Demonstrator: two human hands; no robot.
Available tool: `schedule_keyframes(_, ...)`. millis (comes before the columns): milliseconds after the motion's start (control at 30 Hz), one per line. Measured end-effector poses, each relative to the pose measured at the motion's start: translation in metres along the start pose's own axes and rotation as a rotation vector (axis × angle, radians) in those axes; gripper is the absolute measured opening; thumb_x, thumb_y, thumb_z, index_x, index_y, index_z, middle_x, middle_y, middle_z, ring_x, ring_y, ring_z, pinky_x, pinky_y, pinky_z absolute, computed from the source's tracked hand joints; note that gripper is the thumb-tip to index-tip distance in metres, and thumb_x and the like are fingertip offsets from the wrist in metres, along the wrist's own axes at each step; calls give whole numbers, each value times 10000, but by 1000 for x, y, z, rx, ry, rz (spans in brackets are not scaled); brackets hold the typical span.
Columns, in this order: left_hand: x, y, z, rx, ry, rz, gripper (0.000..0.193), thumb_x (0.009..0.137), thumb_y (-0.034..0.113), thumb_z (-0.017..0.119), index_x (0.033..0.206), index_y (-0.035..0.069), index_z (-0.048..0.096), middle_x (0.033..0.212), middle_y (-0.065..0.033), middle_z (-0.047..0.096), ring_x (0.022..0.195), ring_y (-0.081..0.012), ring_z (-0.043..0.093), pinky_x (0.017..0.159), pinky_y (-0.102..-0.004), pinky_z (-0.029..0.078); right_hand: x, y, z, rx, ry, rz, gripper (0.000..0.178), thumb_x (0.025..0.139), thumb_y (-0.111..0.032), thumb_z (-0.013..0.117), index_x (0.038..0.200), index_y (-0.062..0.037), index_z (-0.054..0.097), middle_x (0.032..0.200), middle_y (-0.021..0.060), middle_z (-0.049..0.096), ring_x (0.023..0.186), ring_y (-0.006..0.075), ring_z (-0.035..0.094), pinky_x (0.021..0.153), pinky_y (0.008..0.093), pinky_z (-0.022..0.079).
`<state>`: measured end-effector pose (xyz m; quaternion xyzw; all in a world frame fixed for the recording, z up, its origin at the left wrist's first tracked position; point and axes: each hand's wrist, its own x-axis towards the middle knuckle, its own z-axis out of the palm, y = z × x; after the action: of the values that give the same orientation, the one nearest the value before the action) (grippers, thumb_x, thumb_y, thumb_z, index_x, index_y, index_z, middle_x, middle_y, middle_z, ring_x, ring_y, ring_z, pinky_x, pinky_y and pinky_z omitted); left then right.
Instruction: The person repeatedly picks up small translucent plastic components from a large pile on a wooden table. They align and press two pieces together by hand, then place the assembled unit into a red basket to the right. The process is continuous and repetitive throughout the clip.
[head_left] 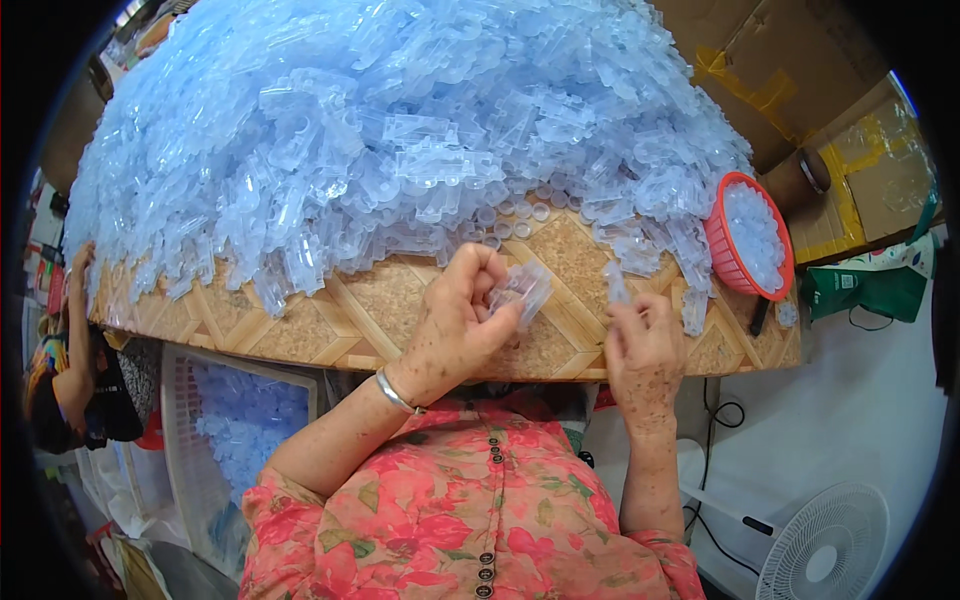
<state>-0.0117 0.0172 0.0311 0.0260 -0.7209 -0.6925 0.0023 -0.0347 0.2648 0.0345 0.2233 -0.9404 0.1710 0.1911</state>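
My left hand [465, 310], with a silver bangle at the wrist, is closed around a clear plastic piece [530, 287] above the table's near edge. To its right, my right hand [645, 345] pinches a small clear plastic piece [616, 282] between thumb and fingers. Its exact shape is partly hidden by the fingertips. Beyond both hands rises a big heap of clear, bluish plastic parts [430, 130]. Several small round clear caps [522, 229] lie at the heap's front edge, just past my left hand.
The patterned table [380, 300] has a curved near edge. At right stands a red basket [722, 255] of clear parts, with a dark marker-like object [760, 316] beside it. Below left is a white crate [183, 420] of parts; a fan [825, 560] stands lower right. Another person's arm [78, 340] shows at far left.
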Motion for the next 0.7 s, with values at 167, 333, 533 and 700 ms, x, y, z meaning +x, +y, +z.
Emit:
schedule_keyframes(167,4,4,-4,-398,-80,-176,377,960,27,651,1317,37,531,1089,-30,668,779,-50,608,598,-195,488,17,-21,-15,154,-124,-122,513,719,-61,815,1207,-111,665,1129,95,607,1039,325,632,867,449,501)
schedule_keyframes(333,-2,9,-8,-438,-113,-199,354,992,92,632,1327,30,535,1136,-76,713,811,-53,631,600,-190,499,44,-22,-13,223,-187,-103,661,693,-130,857,1296,-52,597,1255,143,589,1175,360,583,994,453,481)
schedule_keyframes(533,-11,20,-17,-458,-149,-264,386,1035,168,577,1380,-1,535,1155,-132,741,861,-55,628,602,-188,496,53,-13,-1,184,-377,-46,733,663,-182,884,1307,-21,571,1268,167,594,1187,381,578,1004,463,478)
schedule_keyframes(700,-14,10,-14,-569,-128,-274,486,1106,280,469,1485,-25,475,1229,-156,715,859,-86,600,667,-231,513,48,-25,1,371,-318,262,758,640,-201,908,1296,-25,571,1208,114,619,1019,284,620,881,392,515)
